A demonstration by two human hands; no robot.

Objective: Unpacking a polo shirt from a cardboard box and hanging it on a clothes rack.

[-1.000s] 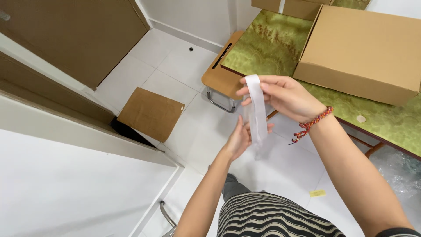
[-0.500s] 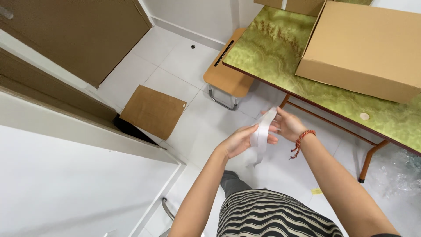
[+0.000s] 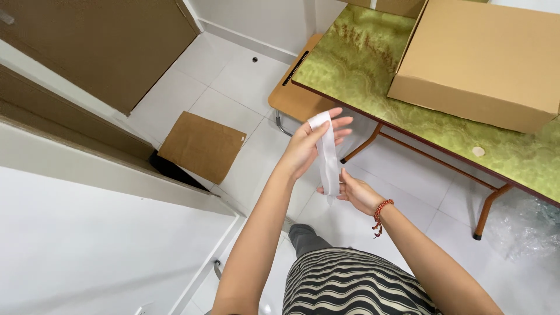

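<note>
White, thin strip point(image 3: 328, 156), probably light, limp and easily creased; hanging above the floor beside the green table point(image 3: 373, 64), pinched at top by left hand point(image 3: 309, 146), at bottom by right hand point(image 3: 357, 194). Best gripped at ends.

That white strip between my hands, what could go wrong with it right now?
The white strip is pinched only at its ends, the left hand at the top and the right hand at the bottom, so it could slip free and fall to the tiled floor. Held in mid-air, it might also twist or crease.

Cardboard box point(image 3: 484, 64) on green table point(image 3: 361, 70)
</note>
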